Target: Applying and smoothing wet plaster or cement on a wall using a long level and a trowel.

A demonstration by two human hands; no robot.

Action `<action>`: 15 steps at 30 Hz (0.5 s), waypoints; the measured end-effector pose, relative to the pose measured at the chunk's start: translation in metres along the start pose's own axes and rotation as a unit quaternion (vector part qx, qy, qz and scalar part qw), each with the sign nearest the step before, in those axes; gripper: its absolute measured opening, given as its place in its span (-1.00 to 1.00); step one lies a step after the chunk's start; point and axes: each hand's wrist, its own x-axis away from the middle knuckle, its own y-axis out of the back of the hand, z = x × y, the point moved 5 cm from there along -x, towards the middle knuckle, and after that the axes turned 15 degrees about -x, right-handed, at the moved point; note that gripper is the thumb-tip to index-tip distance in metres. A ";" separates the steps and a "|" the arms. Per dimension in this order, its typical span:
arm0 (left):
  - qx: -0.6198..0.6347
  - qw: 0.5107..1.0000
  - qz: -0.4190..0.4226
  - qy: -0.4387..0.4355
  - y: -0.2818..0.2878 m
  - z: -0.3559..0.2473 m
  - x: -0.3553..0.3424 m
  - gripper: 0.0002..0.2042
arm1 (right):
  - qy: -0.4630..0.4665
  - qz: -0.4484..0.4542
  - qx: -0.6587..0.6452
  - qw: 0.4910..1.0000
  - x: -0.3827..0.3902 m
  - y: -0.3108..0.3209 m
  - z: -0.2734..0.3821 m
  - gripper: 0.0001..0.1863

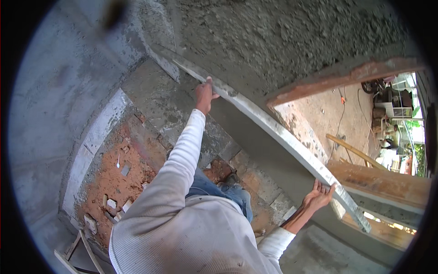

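Holding a long pale bar (273,129) with both hands set well apart, presumably to spread the load and prevent twisting. Running diagonally across the view, between rough mortar (292,41) above and a smooth grey band (260,148) below. Gripping toward the upper end with the left hand (205,97), fingers narrowed around the bar. Bearing on the section near the lower end with the right hand (319,197), fingers narrowed on the bar; cannot tell the extent of wrap on the far side. Likely held lengthwise to present one straight edge to the surface.

Note the surface: coarse and ridged on the mortar, bordered by the reddish edge (346,78) of an opening. Note the room: enclosed at left by a grey wall (50,114), floored partly with reddish earth (121,160) and scattered rubble (112,203). Visible through the opening: sandy ground (353,118) and a wooden pole (353,150).
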 end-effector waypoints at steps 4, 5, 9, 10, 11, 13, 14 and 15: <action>0.032 0.999 0.032 -0.009 -0.038 -0.023 0.056 -0.53 | 0.028 0.029 0.006 0.999 -0.041 0.027 0.068 -0.39; 0.026 0.999 0.041 -0.008 -0.055 -0.034 0.084 -0.52 | 0.030 -0.004 0.006 1.000 -0.051 0.031 0.098 -0.39; 0.027 0.999 0.033 -0.028 -0.073 -0.052 0.122 -0.50 | 0.075 -0.051 0.005 0.996 -0.045 0.033 0.124 -0.37; 0.019 0.999 0.027 -0.007 -0.065 -0.040 0.111 -0.48 | 0.077 -0.048 0.003 0.996 -0.042 0.036 0.113 -0.37; 0.011 0.999 0.028 0.011 -0.061 -0.026 0.096 -0.46 | 0.062 -0.034 0.023 0.997 -0.039 0.043 0.093 -0.36; -0.001 0.999 0.023 0.030 -0.040 0.008 0.060 -0.43 | 0.028 -0.018 0.027 0.999 -0.032 0.046 0.045 -0.35; -0.018 0.998 0.019 0.056 -0.032 0.026 0.043 -0.41 | 0.015 -0.021 0.014 1.000 -0.024 0.044 0.023 -0.36; -0.020 0.998 0.027 0.055 -0.026 0.040 0.030 -0.41 | 0.002 -0.009 0.005 1.000 -0.022 0.041 0.008 -0.37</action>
